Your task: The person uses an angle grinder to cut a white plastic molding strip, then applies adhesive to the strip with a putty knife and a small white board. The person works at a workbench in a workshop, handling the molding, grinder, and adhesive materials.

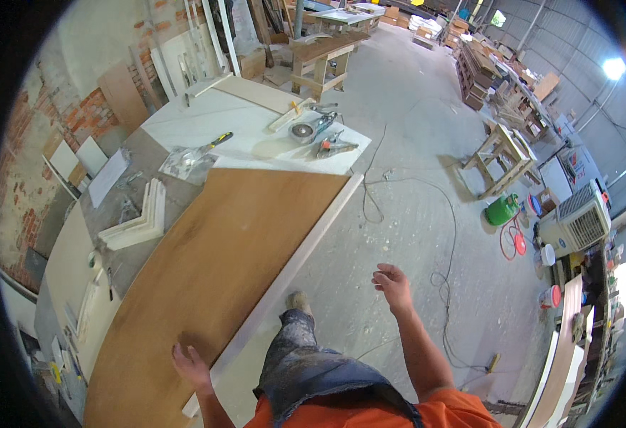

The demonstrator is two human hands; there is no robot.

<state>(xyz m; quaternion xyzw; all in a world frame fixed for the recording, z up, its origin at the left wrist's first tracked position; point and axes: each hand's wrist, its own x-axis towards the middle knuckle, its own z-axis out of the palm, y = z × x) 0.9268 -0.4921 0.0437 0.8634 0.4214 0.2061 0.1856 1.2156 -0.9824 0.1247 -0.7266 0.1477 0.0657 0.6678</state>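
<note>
Brown board (220, 260) lies below left hand (193, 369), left of right hand (394, 287).

Left hand (192, 367): low over the brown board (213, 264)
Right hand (393, 287): out above the floor (406, 143)
Grinder (311, 128): over on the white slab (206, 132)

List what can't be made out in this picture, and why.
All in the head view:
- Left hand: contact with the board can't be told; seen from above, any gap is hidden.
- Board: near end cut off by the lower edge.
- Second shoe: hidden by the apron or body.
- Clear bag: contents too small and blurred.
- Far bench: items too small.
</note>
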